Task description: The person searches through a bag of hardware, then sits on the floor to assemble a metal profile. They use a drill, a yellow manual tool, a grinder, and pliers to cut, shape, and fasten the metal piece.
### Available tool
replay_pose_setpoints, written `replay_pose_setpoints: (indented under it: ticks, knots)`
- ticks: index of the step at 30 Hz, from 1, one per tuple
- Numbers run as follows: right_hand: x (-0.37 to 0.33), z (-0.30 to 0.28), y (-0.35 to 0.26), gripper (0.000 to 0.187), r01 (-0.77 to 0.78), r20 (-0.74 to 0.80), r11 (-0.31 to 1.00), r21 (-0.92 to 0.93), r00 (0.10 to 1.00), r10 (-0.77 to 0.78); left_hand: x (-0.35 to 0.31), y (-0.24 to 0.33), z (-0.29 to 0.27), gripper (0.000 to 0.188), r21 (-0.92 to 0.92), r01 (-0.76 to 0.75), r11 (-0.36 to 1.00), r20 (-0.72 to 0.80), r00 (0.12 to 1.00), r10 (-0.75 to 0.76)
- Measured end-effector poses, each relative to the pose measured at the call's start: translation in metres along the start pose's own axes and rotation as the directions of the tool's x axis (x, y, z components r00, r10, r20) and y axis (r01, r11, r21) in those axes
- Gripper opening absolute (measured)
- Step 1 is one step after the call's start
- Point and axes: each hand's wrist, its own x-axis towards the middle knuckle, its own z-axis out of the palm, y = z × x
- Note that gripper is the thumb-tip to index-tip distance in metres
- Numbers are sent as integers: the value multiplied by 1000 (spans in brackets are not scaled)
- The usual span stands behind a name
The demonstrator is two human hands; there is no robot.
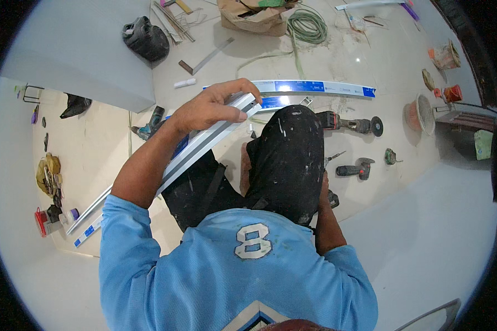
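My left hand (218, 105) is closed around the upper end of a long white-and-silver metal profile (201, 146). The profile slants down to the floor at the left, passing under my forearm and over my left thigh. Beside my right thigh, my right hand (324, 190) is partly hidden by the leg. It appears closed on a power drill, whose thin bit (335, 158) points forward and whose black base (333, 199) shows behind the fingers. More profiles with blue-and-white film (315, 86) lie on the floor just beyond my knees.
An angle grinder (353, 124), a second cordless drill (354, 169) and a tape measure (390, 156) lie at right. Buckets (421, 115) stand farther right. A teal power tool (149, 124) lies at left. Ahead are a try square (207, 55), a coiled green hose (307, 26) and a brown bag (251, 19).
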Motion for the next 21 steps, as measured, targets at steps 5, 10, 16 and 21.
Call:
replay_pose_setpoints:
  ticks: [5, 10, 16, 21]
  knots:
    - [0, -20, 46, 46, 2, -45, 996, 93, 999, 3, 7, 5, -3, 57, 13, -20, 1000, -3, 1000, 20]
    - [-52, -112, -113, 51, -174, -179, 979, 109, 965, 192, -18, -8, -21, 59, 25, -45, 999, -118, 992, 48]
    - [-67, -247, -204, 30, 102, -329, 759, 643, 932, 153, -31, -22, -33, 55, 40, 28, 999, -163, 986, -21]
    - [-76, -334, -295, 33, 469, -390, 625, 624, 880, -271, -49, -28, -37, 56, 15, 101, 995, -192, 977, -96]
